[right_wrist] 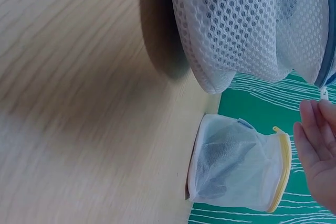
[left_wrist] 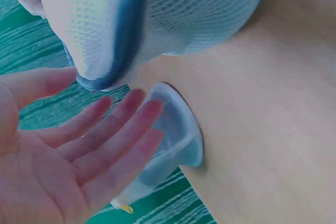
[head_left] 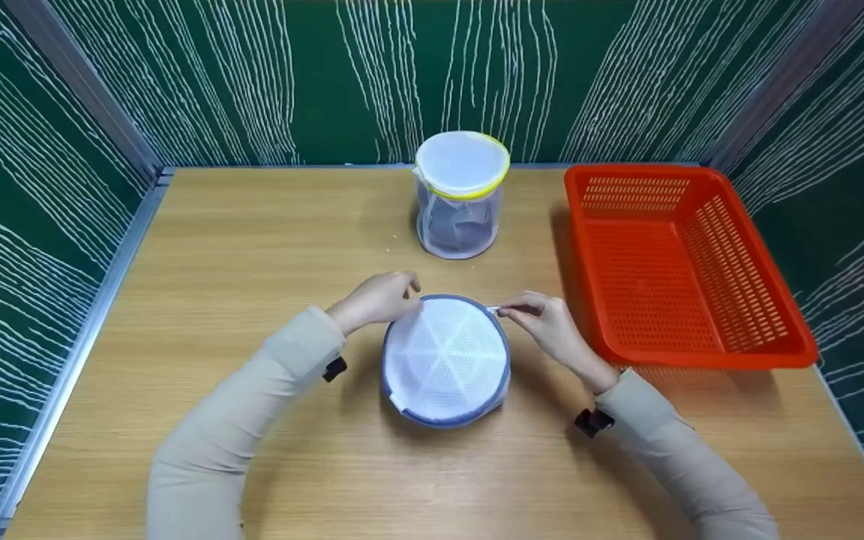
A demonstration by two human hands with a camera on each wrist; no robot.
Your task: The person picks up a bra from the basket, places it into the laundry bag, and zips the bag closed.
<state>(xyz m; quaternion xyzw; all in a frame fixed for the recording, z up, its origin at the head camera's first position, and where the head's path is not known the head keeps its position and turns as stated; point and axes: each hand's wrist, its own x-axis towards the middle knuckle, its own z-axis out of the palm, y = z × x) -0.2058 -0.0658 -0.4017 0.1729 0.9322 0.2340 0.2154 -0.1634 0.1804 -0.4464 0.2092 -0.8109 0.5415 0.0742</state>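
A round white mesh laundry bag with a blue zipped rim stands upright on the table, its lid on top. My left hand is at the bag's far left rim; in the left wrist view the thumb of this hand reaches the blue edge while the other fingers spread loosely below it. At the far right of the rim, my right hand pinches the small white zipper pull. The right wrist view shows that pull at the fingertips of the right hand, beside the bag's mesh side.
Behind the bag stands a second mesh laundry bag with a yellow zipped rim. An orange plastic basket is on the right side of the wooden table. Green walls with white streaks border the table's back and sides.
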